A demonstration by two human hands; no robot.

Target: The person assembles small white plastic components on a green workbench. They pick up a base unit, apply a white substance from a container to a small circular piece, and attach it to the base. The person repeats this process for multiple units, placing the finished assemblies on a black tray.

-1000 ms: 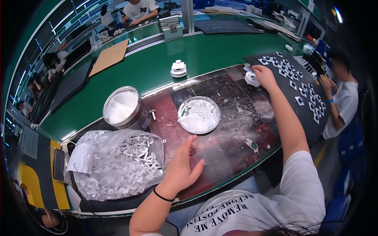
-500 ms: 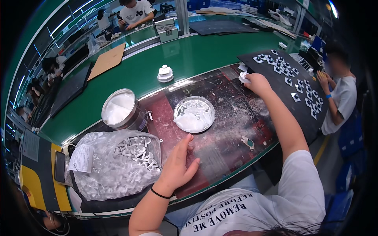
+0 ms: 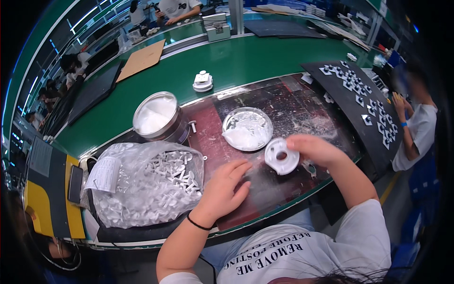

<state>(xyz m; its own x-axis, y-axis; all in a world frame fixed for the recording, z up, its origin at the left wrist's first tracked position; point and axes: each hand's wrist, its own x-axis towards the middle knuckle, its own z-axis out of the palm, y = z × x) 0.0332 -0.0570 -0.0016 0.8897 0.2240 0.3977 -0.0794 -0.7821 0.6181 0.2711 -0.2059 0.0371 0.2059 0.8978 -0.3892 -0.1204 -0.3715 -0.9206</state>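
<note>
In my right hand is a round white plastic part with a hole in its middle, gripped by its right edge above the worn dark red and black work mat. My left hand hovers over the mat to the left of that part, fingers apart and nothing in them. Just beyond both hands lies a shallow round metal dish with white grease-like paste in it. A clear plastic bag full of white stemmed plastic pieces rests left of my left hand.
An open metal can of white paste stands behind the bag. White parts are stacked on the green conveyor belt. At right, a black board carries several small white-and-black pieces, with a co-worker beside it. A yellow-grey machine stands far left.
My right hand has brought the round white part from the far right of the mat back toward me, near my left hand. My left hand stays open. The view has shifted slightly.
</note>
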